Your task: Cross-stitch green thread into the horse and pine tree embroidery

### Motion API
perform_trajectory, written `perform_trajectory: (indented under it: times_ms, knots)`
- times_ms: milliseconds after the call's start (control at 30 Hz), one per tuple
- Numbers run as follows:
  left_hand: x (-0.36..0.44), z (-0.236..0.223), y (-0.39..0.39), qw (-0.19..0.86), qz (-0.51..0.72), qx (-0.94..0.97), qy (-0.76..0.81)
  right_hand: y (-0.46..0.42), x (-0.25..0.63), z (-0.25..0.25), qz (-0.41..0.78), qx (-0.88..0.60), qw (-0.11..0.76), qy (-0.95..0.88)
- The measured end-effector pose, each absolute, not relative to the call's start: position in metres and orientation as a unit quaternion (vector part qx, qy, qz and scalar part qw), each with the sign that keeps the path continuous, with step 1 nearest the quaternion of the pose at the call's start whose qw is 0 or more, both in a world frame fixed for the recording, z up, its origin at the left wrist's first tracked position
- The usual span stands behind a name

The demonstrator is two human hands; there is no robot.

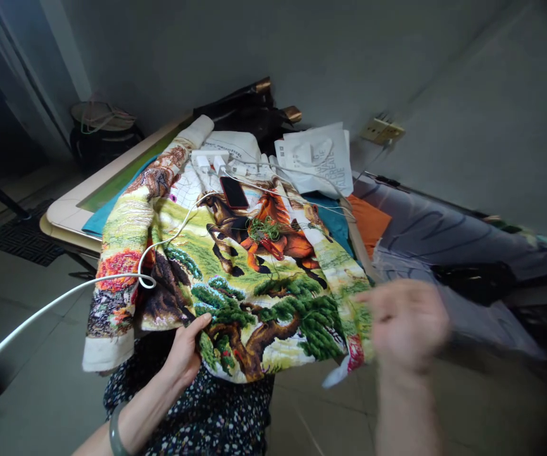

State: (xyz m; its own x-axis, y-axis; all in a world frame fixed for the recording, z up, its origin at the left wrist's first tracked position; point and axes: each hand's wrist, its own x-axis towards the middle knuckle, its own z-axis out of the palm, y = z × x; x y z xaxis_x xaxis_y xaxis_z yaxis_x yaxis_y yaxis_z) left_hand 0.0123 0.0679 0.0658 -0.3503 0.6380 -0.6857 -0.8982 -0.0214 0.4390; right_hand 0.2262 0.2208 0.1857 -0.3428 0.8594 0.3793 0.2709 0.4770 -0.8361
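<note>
Steadying: left hand [183, 358] has its grip clamped on cloth [273, 354], near edge | cloth sprawls over surface [67, 212], thread [264, 230] on top | right hand [411, 323] blurs beside it, grip unreadable | next move calls for steady cloth

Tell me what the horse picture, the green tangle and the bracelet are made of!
The horse picture looks like soft, matte cloth, with stitches: it bends and its surface is textured. The green tangle seems to be thin thread, maybe cotton, because fine strands loop loosely. The bracelet looks hard and smooth, a plain grey-green ring; it could be stone, glass or plastic.
</note>
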Motion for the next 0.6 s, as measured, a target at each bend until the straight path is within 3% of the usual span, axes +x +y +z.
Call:
perform_trajectory:
  times_ms: [67,133,200,600]
  knots:
    - [0.012,0.068,0.067,0.553,0.698,-0.151,0.430,0.202,0.197,0.164,0.401,-0.348,0.398,-0.748]
    - [0.012,0.069,0.067,0.553,0.699,-0.148,0.429,0.176,0.165,0.139,0.444,-0.311,0.250,-0.802]
    - [0.011,0.068,0.067,0.551,0.700,-0.147,0.431,0.155,0.141,0.118,0.423,-0.297,0.203,-0.832]
    - [0.011,0.062,0.067,0.552,0.700,-0.157,0.425,0.147,0.126,0.099,0.352,-0.328,0.208,-0.852]
